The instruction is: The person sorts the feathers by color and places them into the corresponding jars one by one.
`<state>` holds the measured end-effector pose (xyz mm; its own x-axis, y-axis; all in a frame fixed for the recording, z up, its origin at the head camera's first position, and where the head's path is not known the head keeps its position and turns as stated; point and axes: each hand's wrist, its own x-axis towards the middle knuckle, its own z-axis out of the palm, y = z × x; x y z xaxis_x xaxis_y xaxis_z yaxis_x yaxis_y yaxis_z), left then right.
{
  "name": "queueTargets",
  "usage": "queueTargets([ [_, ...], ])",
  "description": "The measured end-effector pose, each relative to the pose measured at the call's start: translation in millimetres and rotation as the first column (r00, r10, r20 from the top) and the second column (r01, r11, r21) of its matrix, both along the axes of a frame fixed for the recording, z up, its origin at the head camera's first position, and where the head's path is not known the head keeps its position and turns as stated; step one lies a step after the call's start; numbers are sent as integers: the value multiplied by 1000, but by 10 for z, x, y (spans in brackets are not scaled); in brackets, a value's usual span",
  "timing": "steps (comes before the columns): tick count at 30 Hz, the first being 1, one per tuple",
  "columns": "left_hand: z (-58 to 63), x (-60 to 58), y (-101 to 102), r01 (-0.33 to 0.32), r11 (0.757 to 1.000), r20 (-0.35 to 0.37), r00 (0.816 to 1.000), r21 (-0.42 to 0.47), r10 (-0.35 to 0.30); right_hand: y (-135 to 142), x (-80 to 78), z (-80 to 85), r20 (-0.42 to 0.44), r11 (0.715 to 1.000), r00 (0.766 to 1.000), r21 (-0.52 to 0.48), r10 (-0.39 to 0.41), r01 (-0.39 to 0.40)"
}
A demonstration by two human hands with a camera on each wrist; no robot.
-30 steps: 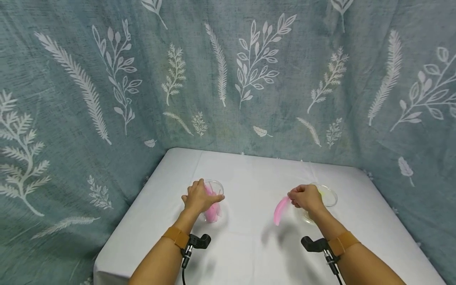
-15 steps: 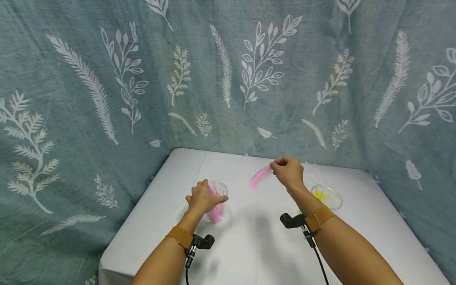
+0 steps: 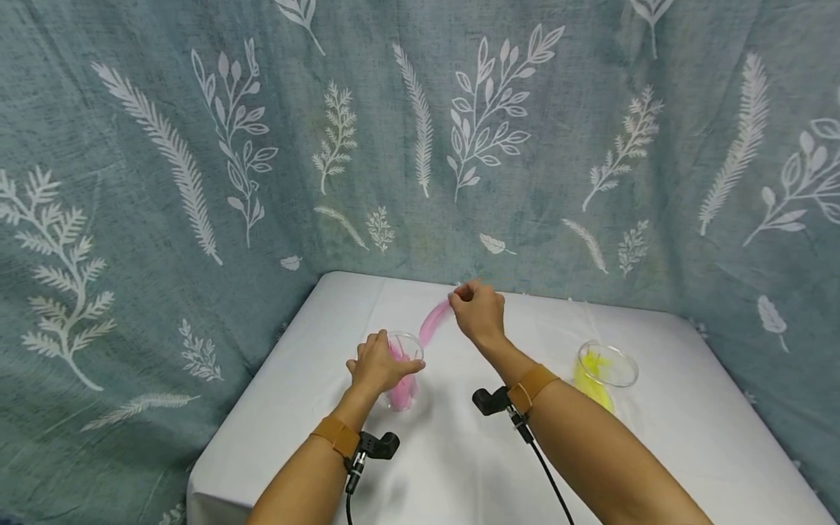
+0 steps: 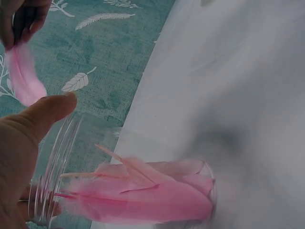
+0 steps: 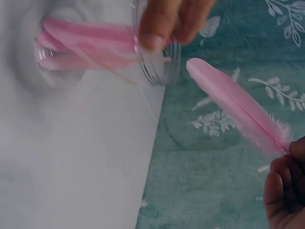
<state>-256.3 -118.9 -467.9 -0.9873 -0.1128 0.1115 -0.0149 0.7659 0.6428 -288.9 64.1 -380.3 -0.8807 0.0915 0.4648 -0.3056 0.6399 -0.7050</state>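
A clear jar (image 4: 76,143) with several pink feathers (image 4: 143,191) inside stands upright at the left of the table. My left hand (image 3: 378,364) holds it around the rim, thumb on the near right side. Up and to the right of that jar, my right hand (image 3: 481,312) pinches a single pink feather (image 5: 238,105) by its quill end. In the head view the feather's tip hangs down and left, close to the jar's mouth. The right wrist view shows the tip apart from the rim.
A second clear jar (image 3: 622,372) with yellow feathers (image 3: 593,379) stands at the right of the white-covered table (image 3: 695,423); my right forearm partly hides it. A patterned green-grey curtain (image 3: 394,146) hangs behind the table. Each wrist wears a strapped camera with a cable.
My right hand has carried the pink feather leftward and up, from beside the yellow-feather jar to near the pink-feather jar. My left hand has kept its hold on the jar.
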Motion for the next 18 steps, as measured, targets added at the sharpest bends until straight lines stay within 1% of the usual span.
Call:
queueTargets([
  [2,9,-1,3,-3,1000,6,1000,-6,3,-107,1,-61,-4,1000,1000,15,22,-22],
  [6,28,5,2,-6,1000,20,1000,-15,6,-288,19,-194,25,997,998,41,61,-62],
  [10,35,12,13,-3,1000,27,1000,-27,3,-394,44,-315,67,994,994,70,82,-86],
  [18,27,5,13,-5,998,21,1000,-59,6,-554,88,-463,153,983,980,111,126,-144],
])
